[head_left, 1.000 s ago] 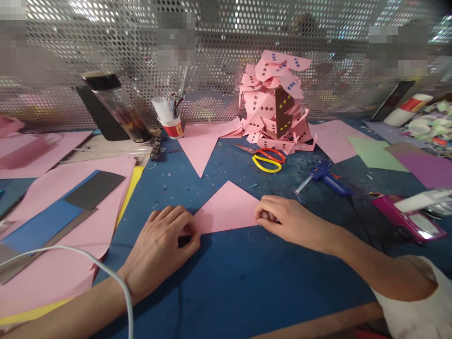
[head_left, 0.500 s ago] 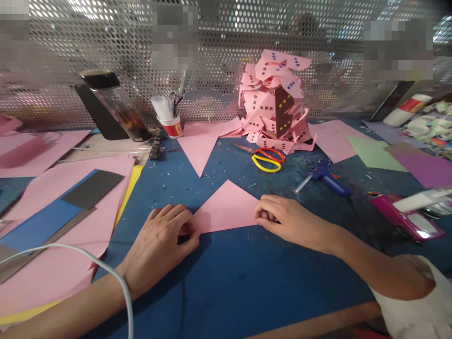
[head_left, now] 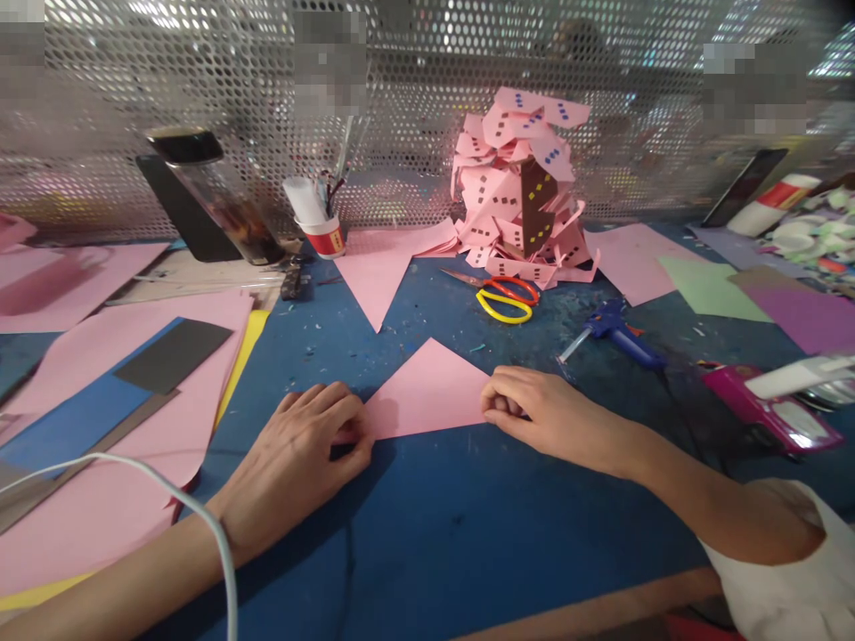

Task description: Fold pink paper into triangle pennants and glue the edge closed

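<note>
A triangular sheet of pink paper (head_left: 427,392) lies on the blue table, its peak pointing away from me and its long edge towards me. My left hand (head_left: 321,445) pinches the left corner between thumb and fingers. At the opposite corner, my right hand (head_left: 527,405) grips the paper with curled fingers. Both corners are hidden by the hands. Beyond the paper lie scissors (head_left: 504,298) with one red and one yellow handle. A blue glue gun (head_left: 621,336) rests past my right hand.
Behind stands a pink paper structure (head_left: 500,191) with dotted strips, before a perforated metal screen (head_left: 401,80). Pink sheets (head_left: 187,445) with blue and dark pieces lie at left. A bottle (head_left: 220,200) and paper cup (head_left: 325,239) stand behind. A white cable (head_left: 200,509) crosses my left forearm.
My left hand has shifted very slightly left and up in view. The paper and my right hand stay almost the same.
</note>
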### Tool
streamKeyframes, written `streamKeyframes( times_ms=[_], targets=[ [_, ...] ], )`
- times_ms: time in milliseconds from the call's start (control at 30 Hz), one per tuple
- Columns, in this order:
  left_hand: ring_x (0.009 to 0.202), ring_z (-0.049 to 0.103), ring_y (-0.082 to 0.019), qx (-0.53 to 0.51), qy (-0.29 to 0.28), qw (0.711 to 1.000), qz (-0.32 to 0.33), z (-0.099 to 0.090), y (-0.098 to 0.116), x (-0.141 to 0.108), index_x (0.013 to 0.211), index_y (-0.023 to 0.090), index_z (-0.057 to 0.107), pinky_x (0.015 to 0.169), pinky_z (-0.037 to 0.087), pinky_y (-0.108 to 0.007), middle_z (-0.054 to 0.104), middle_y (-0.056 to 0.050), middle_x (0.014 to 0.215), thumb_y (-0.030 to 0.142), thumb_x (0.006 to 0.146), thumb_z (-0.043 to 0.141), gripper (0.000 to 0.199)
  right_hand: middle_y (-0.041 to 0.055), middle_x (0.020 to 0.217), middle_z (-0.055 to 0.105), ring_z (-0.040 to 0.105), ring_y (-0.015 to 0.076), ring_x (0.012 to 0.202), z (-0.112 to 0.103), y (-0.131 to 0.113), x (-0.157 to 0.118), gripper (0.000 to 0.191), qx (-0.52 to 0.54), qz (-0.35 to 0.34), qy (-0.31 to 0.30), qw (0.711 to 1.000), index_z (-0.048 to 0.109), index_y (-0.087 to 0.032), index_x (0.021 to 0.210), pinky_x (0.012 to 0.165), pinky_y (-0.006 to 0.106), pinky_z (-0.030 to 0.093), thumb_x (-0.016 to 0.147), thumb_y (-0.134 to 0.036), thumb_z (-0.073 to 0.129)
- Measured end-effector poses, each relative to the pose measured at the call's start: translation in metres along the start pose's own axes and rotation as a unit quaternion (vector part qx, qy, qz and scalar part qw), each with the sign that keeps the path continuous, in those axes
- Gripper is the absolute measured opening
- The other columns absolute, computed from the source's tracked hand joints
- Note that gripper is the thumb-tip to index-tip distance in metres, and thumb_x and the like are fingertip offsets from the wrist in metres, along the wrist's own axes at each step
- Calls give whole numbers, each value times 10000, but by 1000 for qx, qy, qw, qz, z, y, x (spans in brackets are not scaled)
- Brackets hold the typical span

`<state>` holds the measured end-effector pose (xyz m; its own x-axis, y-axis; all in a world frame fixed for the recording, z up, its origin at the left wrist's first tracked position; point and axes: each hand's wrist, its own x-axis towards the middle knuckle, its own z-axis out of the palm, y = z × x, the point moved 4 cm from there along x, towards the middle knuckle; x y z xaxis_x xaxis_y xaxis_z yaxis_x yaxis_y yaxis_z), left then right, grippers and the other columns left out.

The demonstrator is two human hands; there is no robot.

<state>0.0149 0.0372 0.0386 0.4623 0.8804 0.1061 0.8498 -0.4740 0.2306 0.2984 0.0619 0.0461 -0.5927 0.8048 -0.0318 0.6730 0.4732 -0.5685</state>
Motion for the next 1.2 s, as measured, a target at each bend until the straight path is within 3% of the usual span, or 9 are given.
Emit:
streamKeyframes(
  times_ms=[167, 700, 1200],
  targets=[
    [833, 597, -213, -15, -7, 1000, -11, -1, -1, -1, 819, 241, 559, 832, 369, -401, 615, 7, 869, 315, 916, 493, 139, -11, 925, 631, 572, 136, 829, 0, -1, 1, 81, -5, 6, -3, 1000, 617, -218, 925, 731, 273, 404, 972, -156, 595],
    [870, 580, -221, -67, -31, 997, -24, -4, -6, -4, 893, 248, 593, 803, 373, -388, 631, -10, 931, 422, 1021, 456, 256, -5, 920, 635, 584, 140, 835, 0, -1, 0, 82, -2, 3, -2, 1000, 623, -219, 927, 734, 282, 422, 975, -163, 587],
    [814, 561, -206, -34, -12, 999, -35, -4, 0, 1, 810, 231, 578, 813, 369, -399, 599, -12, 879, 358, 967, 476, 226, -6, 920, 628, 582, 144, 840, 2, 1, 0, 76, -2, -4, -2, 1000, 610, -225, 935, 744, 284, 416, 985, -176, 582]
  ],
)
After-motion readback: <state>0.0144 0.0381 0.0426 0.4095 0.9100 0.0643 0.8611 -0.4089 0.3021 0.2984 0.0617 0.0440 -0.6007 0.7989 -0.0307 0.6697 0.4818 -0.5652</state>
